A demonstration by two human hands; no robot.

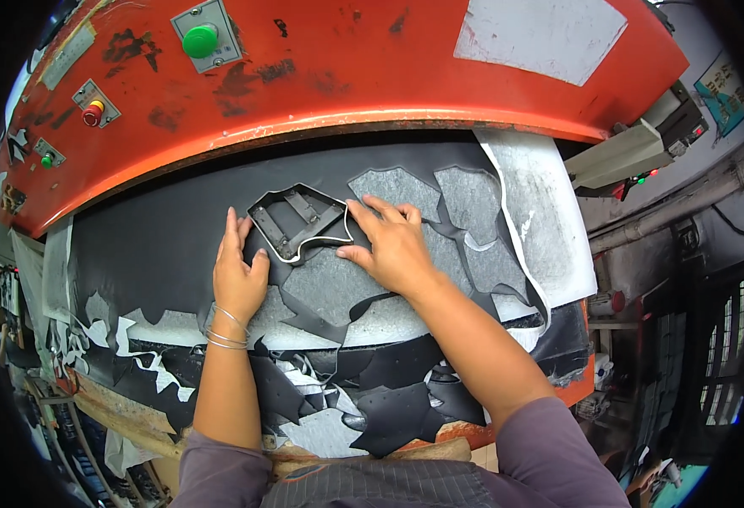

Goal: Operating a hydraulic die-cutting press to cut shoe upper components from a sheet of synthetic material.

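Your left hand (240, 275) is loosely open, thumb apart, beside the metal cutting die (309, 228); contact there is hard to tell. Your right hand (399, 251) spreads fingers and thumb wide against its right end. The die lies between them, at 9–10 o'clock from your right hand, on the black sheet (135, 245). You seem to be lining it up beside the grey cut-outs (395, 188) at 2 o'clock; that calls for squaring it on uncut material, then clearing fingers from the red press beam (330, 76) at 12.

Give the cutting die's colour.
The cutting die is dark grey with a bright silvery edge, best seen in the head view.
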